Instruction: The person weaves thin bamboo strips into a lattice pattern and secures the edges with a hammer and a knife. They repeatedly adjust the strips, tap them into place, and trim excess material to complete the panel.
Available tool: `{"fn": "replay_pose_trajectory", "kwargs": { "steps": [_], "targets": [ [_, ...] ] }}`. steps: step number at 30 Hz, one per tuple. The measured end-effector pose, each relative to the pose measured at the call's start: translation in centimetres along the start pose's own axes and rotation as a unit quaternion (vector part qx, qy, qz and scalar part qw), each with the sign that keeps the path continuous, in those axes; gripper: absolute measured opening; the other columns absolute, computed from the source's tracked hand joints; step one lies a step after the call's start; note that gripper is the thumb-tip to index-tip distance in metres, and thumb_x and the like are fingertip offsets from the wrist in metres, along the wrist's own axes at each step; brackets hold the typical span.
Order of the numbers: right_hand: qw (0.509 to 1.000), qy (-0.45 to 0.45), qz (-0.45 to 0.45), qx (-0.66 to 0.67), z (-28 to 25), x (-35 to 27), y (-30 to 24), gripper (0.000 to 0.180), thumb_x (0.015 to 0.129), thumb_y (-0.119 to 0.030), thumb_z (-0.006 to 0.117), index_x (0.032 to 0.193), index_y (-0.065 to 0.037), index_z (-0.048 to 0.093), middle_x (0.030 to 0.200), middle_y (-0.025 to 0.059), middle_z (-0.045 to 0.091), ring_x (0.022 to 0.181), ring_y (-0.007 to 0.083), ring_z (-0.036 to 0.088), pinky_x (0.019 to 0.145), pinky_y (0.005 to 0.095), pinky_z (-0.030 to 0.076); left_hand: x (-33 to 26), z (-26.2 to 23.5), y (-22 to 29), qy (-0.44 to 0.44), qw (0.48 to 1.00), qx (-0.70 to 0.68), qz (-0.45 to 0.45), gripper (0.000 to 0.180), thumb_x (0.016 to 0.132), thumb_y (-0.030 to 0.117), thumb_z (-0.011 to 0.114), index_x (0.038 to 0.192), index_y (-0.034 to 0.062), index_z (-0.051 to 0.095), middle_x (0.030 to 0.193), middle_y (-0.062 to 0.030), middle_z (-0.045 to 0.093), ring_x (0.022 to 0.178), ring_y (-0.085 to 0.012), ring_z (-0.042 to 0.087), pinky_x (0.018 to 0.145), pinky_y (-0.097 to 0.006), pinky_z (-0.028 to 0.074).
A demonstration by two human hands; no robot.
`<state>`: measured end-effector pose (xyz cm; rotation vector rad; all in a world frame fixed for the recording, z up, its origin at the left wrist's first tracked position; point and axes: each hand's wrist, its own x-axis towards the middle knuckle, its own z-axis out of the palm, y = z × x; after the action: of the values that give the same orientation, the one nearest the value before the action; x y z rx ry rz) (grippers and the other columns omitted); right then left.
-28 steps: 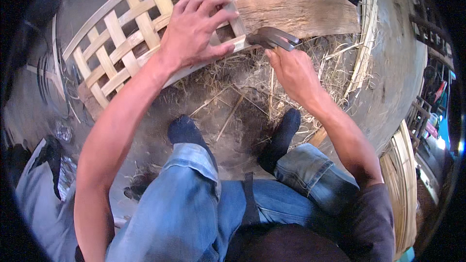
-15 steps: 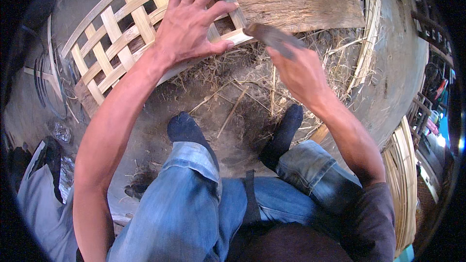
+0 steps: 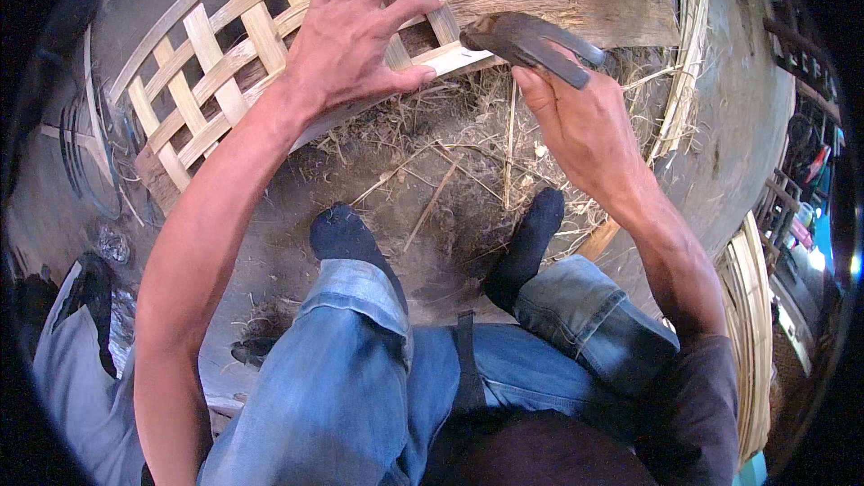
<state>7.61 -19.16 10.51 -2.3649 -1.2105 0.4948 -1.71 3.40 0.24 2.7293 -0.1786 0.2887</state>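
Observation:
My left hand (image 3: 351,45) lies over the right end of a woven lattice panel of pale bamboo strips (image 3: 209,47). Its fingers bend over the strips and its thumb presses along the near edge, holding the panel. In my right hand (image 3: 589,130) is a dark claw hammer (image 3: 522,38). The hammer's striking face is close to the panel's right corner, with the claw pointing right; I cannot tell whether it touches. My hand hides the handle. A long, rough wooden board (image 3: 567,9) extends rightward from under the panel.
Straw and shavings (image 3: 468,130) litter the ground before my dark-socked feet (image 3: 345,232). Thin split strips (image 3: 686,63) lie past the board's right end. A bundle of pale strips (image 3: 747,342) is by my right elbow, and coiled dark wire (image 3: 85,162) is at far left.
The hammer and my right hand have shifted slightly right, and the hammer has turned so its claw shows clearly. My left hand and the panel stay almost in place.

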Motion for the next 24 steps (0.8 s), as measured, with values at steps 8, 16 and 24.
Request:
{"fn": "replay_pose_trajectory", "kwargs": {
  "steps": [8, 16, 24],
  "targets": [
    [0.999, -0.010, 0.051, 0.008, 0.9, -0.7, 0.1, 0.023, 0.098, -0.022, 0.053, 0.108, -0.004, 0.062, 0.087, 0.0218, 0.066, 0.078, 0.0430, 0.065, 0.064, 0.0501, 0.053, 0.0, -0.3, -0.1, 0.004, 1.000, -0.001, 0.003, 0.062, 0.070, 0.050, 0.074, 0.124, 0.0231, 0.060, 0.133, -0.0009, 0.051, 0.123, -0.0254, 0.048, 0.109, -0.045, 0.033],
    [1.000, -0.011, 0.027, 0.005, 1.9, -1.4, 1.1, 0.026, 0.098, -0.024, 0.052, 0.107, -0.001, 0.060, 0.078, 0.0246, 0.064, 0.075, 0.0439, 0.064, 0.064, 0.0513, 0.051, 0.1, -0.2, 0.1, -0.007, 1.000, 0.008, 0.005, 0.060, 0.071, 0.051, 0.072, 0.123, 0.0232, 0.060, 0.133, -0.0016, 0.051, 0.124, -0.0249, 0.047, 0.109, -0.045, 0.033],
    [0.997, -0.017, 0.077, 0.015, 3.0, -2.0, 1.2, 0.022, 0.098, -0.021, 0.053, 0.105, -0.002, 0.062, 0.087, 0.0242, 0.064, 0.077, 0.0445, 0.063, 0.064, 0.0504, 0.051, 0.1, -0.4, 0.3, -0.006, 1.000, -0.008, 0.000, 0.061, 0.069, 0.046, 0.074, 0.123, 0.0225, 0.058, 0.134, -0.0016, 0.049, 0.122, -0.0278, 0.047, 0.109, -0.048, 0.033]
  ]
}}
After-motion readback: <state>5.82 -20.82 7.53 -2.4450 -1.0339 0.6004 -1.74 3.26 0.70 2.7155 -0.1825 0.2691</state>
